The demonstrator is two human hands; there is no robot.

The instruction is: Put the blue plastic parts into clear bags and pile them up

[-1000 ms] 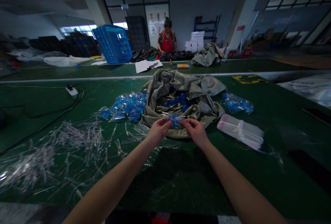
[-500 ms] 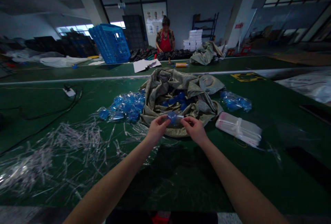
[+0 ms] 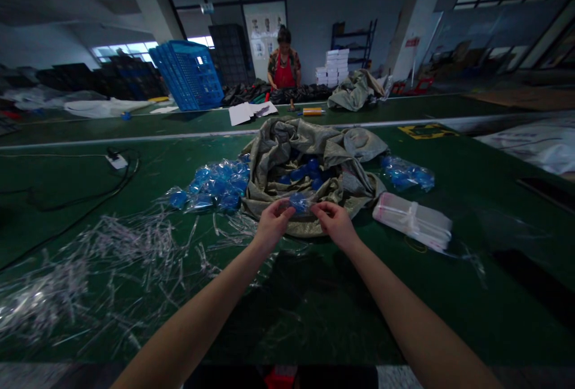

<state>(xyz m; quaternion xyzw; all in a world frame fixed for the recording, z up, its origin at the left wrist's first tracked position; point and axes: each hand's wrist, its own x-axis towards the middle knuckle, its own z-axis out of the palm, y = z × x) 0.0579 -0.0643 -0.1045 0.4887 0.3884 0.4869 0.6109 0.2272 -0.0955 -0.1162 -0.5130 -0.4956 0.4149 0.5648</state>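
Clear film [image 3: 308, 204] is shifting since the earlier frame: its pale edge, which was showing beside your right fingertips half a second ago, is now blending into a crumpled glint around the blue piece [image 3: 297, 200]. Your hands are staying in nearly the same pose, while the whole view is sliding slightly leftward across the scene.

Your left grip [image 3: 272, 223] is pinching the left side of the wrapped piece between thumb and fingers; your right grip [image 3: 336, 224] is pinching the film's right end. You are holding the piece up in front of the near edge of the grey-green sack [image 3: 269, 142], whose mouth is lying open with loose blue pieces [image 3: 309, 169] inside.

Wrapped blue pieces [image 3: 220, 184] are lying in a pile just left of the sack, and a smaller wrapped cluster [image 3: 408, 173] is resting to its right. Nearer you, a tied bundle of clear sleeves [image 3: 424, 224] is sitting on the green table [image 3: 323, 323]. Thin clear strips [image 3: 135, 238] are littering the left side. Beyond, a person in a red apron [image 3: 284, 72] is looking down.
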